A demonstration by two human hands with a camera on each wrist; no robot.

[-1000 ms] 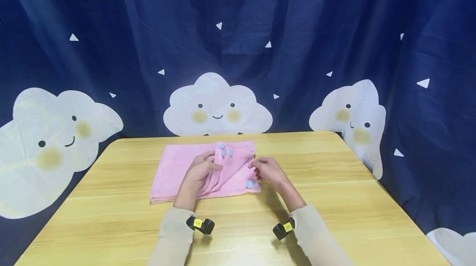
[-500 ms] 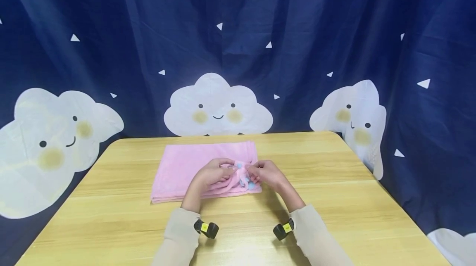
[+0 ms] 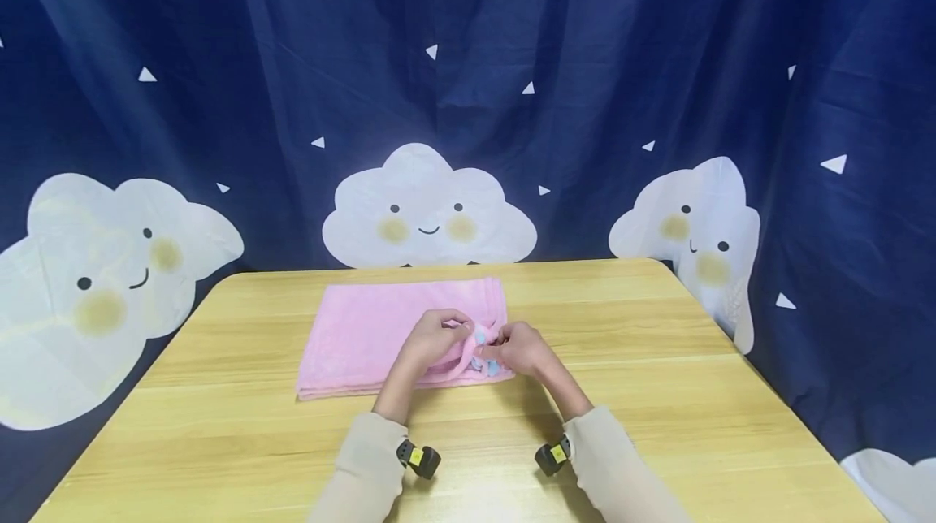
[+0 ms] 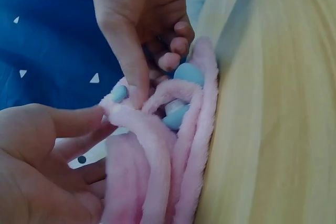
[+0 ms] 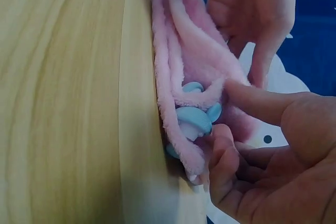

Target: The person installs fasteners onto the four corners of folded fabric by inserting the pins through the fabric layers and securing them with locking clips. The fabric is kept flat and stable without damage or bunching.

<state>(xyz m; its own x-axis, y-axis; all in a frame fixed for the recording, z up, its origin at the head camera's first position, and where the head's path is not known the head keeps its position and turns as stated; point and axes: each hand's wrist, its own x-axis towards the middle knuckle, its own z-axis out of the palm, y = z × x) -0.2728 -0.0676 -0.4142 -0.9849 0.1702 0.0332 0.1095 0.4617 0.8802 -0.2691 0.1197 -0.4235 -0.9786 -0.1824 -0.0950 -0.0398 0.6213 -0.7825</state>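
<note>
1. A dark blue curtain (image 3: 512,60) printed with smiling white clouds and small triangles hangs behind a light wooden table (image 3: 658,425), on which the work takes place.
2. The left hand's thumb and forefinger (image 4: 79,121) pinch a raised fold of the pink fleece towel (image 3: 366,328); its other fingers curl under the cloth.
3. The right hand's thumb (image 5: 262,100) presses that same fold from the other side, and its curled fingers close on the towel's edge beside the pale blue buttons (image 5: 194,119).
4. The buttons sit in a small cluster at the towel's near right corner, partly wrapped by the fluffy folds; how many there are cannot be told.
5. In the head view the left hand (image 3: 431,336) and the right hand (image 3: 522,348) meet fingertip to fingertip over that corner, the blue cluster between them.
6. The rest of the towel lies flat, folded into a rectangle, in the middle of the table towards the far edge, and stretches to the left of the hands.
7. Both forearms wear beige sleeves (image 3: 366,466), each with a small black camera (image 3: 418,458) strapped at the wrist, just above the tabletop.
</note>
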